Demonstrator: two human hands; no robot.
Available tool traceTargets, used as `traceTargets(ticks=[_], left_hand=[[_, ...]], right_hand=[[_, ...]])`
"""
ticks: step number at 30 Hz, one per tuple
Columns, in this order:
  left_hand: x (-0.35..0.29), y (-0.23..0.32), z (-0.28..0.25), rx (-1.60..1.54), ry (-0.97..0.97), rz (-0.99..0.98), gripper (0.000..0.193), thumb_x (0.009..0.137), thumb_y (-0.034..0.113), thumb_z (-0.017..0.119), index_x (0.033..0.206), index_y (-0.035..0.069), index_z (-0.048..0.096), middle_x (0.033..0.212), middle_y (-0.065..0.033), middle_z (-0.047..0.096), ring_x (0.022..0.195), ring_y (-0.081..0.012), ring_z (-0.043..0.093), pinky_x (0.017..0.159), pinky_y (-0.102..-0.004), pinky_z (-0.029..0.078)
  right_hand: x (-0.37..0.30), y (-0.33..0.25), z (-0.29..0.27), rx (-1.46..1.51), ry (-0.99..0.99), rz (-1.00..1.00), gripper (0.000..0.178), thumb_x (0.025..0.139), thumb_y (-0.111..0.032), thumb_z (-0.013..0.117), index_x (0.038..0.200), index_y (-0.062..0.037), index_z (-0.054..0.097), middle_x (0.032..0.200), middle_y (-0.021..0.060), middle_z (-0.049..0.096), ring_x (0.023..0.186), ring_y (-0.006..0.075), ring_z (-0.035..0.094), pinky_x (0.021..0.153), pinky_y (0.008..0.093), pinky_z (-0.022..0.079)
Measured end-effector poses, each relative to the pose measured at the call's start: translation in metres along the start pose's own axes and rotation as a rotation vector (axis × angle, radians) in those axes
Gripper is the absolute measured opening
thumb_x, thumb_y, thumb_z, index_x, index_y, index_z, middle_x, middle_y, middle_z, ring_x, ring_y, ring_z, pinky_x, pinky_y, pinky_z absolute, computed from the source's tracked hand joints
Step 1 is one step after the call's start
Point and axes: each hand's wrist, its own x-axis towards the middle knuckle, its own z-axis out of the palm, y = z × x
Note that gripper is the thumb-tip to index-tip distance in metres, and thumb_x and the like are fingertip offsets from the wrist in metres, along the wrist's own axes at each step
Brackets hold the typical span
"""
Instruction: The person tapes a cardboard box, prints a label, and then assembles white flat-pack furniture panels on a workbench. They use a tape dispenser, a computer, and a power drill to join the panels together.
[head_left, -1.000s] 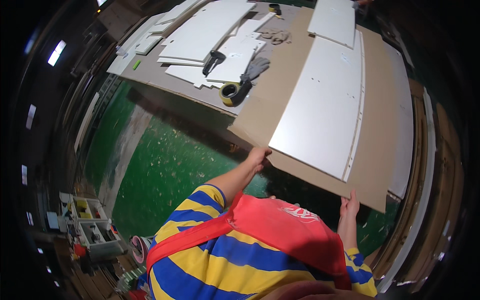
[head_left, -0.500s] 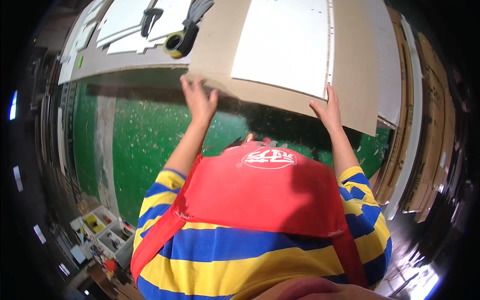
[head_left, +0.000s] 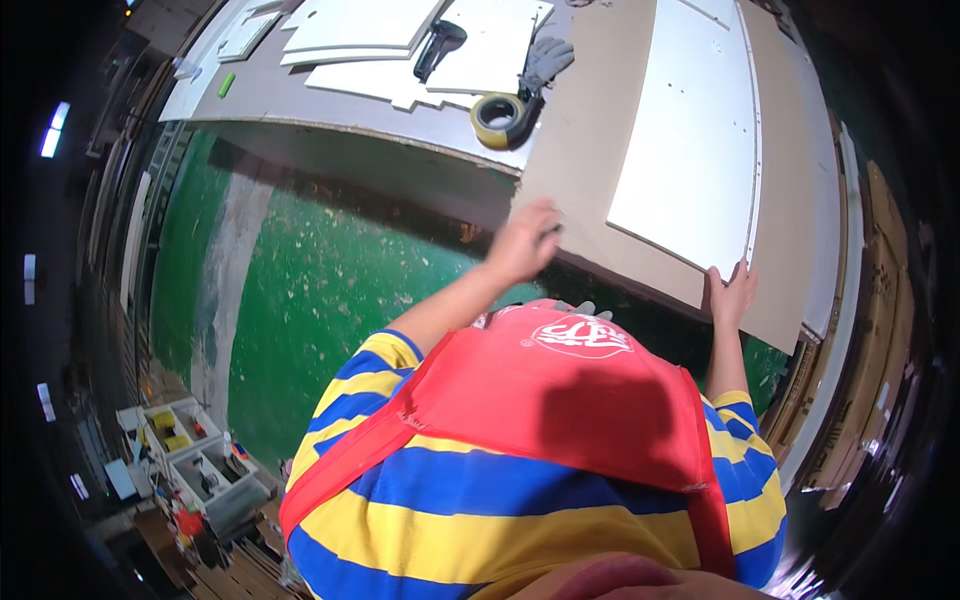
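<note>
A long white board point(head_left: 690, 140) with small drilled holes lies on a sheet of brown cardboard point(head_left: 585, 110). Its near right corner is touched by my right hand point(head_left: 733, 292), whose thumb and fingers are spread apart. My left hand point(head_left: 525, 243) is just off the cardboard's near left edge, above the green floor. Its fingers look partly bent and are smeared by motion, so whether they touch the cardboard is unclear.
Left of the cardboard are a tape roll point(head_left: 497, 120), a grey glove point(head_left: 548, 60), a black handheld tool point(head_left: 438, 48) and stacked white panels point(head_left: 355, 30). Long cardboard packs point(head_left: 868, 330) stand at right. A divided bin point(head_left: 215, 480) sits lower left.
The view has swung left, shifting the table toward the right. My left hand has come away from the cardboard's corner, its fingers more bent. My right hand stays at the board's corner.
</note>
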Motion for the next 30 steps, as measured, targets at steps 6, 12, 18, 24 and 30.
traceTargets(ticks=[6,12,18,24,30], left_hand=[[0.116,-0.134,-0.142,0.393,0.417,-0.12,0.044,0.082,0.013,0.067,0.12,-0.002,0.051,0.119,-0.0243,0.055,0.111,-0.0405,0.051,0.099,-0.0427,0.041],[0.227,-0.211,-0.179,0.427,0.221,-0.489,0.055,0.088,0.028,0.062,0.129,-0.005,0.045,0.13,-0.0277,0.049,0.12,-0.0422,0.048,0.102,-0.0474,0.04],[0.253,-0.211,-0.21,0.603,0.154,-0.555,0.04,0.089,0.031,0.059,0.102,-0.006,0.056,0.104,-0.0273,0.062,0.098,-0.0426,0.06,0.087,-0.0491,0.047],[0.284,-0.095,-0.14,-1.27,-0.127,-0.711,0.037,0.096,0.036,0.046,0.095,0.002,0.06,0.083,-0.0066,0.058,0.073,-0.018,0.053,0.066,-0.0321,0.044],[0.319,-0.049,-0.09,-1.223,-0.523,-0.763,0.041,0.099,0.035,0.039,0.102,-0.001,0.058,0.092,-0.0162,0.064,0.079,-0.0273,0.063,0.073,-0.0356,0.051]], right_hand=[[-0.028,-0.146,0.017,0.564,-0.018,-0.147,0.049,0.086,-0.024,0.065,0.127,0.0013,0.052,0.14,0.0217,0.042,0.133,0.0373,0.037,0.111,0.045,0.029],[-0.05,-0.282,-0.018,0.967,-0.413,-0.224,0.032,0.088,-0.016,0.064,0.117,-0.0025,0.06,0.134,0.0164,0.048,0.125,0.0308,0.047,0.098,0.0368,0.047],[0.026,-0.362,0.015,1.225,-0.559,-0.135,0.025,0.092,-0.016,0.061,0.112,0.0002,0.062,0.104,0.0121,0.066,0.097,0.02,0.064,0.083,0.0297,0.051],[0.14,-0.445,0.061,1.768,-0.871,0.105,0.051,0.094,-0.039,0.058,0.128,-0.0016,0.05,0.12,0.0149,0.061,0.109,0.0204,0.06,0.096,0.0331,0.046],[0.202,-0.418,0.053,2.516,-0.805,0.413,0.047,0.095,-0.043,0.051,0.115,-0.0006,0.053,0.084,0.0086,0.062,0.081,0.0269,0.065,0.081,0.0413,0.054]])
